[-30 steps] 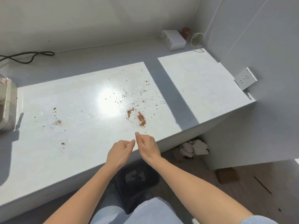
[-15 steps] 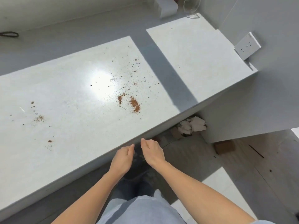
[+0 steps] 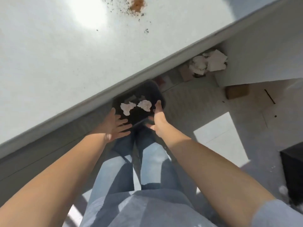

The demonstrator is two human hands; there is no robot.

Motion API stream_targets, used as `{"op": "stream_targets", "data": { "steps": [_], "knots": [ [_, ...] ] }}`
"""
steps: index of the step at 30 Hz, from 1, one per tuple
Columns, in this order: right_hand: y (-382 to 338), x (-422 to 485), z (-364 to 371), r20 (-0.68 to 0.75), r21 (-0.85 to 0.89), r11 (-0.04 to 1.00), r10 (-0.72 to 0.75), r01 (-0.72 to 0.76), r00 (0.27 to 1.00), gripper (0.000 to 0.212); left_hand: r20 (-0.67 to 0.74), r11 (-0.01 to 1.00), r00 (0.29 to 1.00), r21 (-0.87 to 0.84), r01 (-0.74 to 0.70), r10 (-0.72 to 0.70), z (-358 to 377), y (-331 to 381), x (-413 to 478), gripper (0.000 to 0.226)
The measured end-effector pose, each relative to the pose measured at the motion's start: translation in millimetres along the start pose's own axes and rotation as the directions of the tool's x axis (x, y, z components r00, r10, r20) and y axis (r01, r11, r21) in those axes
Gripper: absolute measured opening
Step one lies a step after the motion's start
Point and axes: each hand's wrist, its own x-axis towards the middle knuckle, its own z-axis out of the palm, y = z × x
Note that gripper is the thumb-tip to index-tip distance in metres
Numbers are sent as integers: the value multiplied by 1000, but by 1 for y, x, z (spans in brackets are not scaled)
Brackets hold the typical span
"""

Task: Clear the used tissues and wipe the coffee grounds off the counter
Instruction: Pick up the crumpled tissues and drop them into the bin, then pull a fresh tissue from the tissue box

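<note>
Two crumpled white tissues (image 3: 127,108) (image 3: 145,105) are over the mouth of a black waste bin (image 3: 159,94) on the floor below the counter edge. My left hand (image 3: 114,126) is spread open just left of the bin, fingers straight. Spread open too, my right hand (image 3: 157,117) is at the bin's right rim. Neither hand holds anything. Brown coffee grounds (image 3: 136,4) lie scattered on the white counter (image 3: 57,54) at the top of the view.
More crumpled tissues (image 3: 208,63) and a brown scrap (image 3: 185,73) lie on the floor under the counter to the right. A brown block (image 3: 237,91) sits on the floor further right. A dark box (image 3: 293,171) stands at the right edge.
The view has tilted down to the floor. My hands dropped below the counter edge and opened; two tissues now show over the bin.
</note>
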Motion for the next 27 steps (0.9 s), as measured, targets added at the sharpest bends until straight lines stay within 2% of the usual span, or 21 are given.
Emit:
{"op": "stream_targets", "data": {
  "steps": [2, 7, 9, 12, 14, 16, 19, 24, 27],
  "knots": [
    [13, 4, -3, 9, 65, 998, -12, 11, 1000, 60, -5, 1000, 1000, -17, 16, -16, -2, -9, 3, 69],
    [23, -10, -18, 174, 137, 989, -85, 61, 981, 63, 40, 998, 999, 58, -8, 5, 12, -15, -15, 64],
    [17, -24, -23, 181, 119, 989, -113, 92, 977, 61, 46, 984, 998, 171, -54, 46, 19, -10, -28, 60],
    [6, -59, -31, 203, 51, 986, -165, 157, 965, 57, 60, 896, 984, 408, -178, 168, 32, -7, -57, 51],
    [-2, -85, -33, 283, 89, 982, -183, 164, 942, 59, 104, 843, 965, 470, -262, 242, 41, -2, -81, 47],
    [-15, -113, -29, 391, 122, 978, -202, 167, 898, 62, 183, 803, 938, 484, -346, 294, 49, 8, -107, 50],
    [-30, -167, -20, 476, 81, 971, -236, 225, 847, 65, 244, 763, 895, 469, -445, 373, 48, 26, -158, 50],
    [-34, -242, -8, 616, 25, 977, -182, 212, 766, 75, 337, 624, 776, 462, -630, 534, 15, 43, -244, 39],
    [-28, -275, 11, 700, -37, 954, -187, 296, 690, 63, 333, 543, 696, 448, -710, 636, -11, 35, -288, 38]
  ]
}}
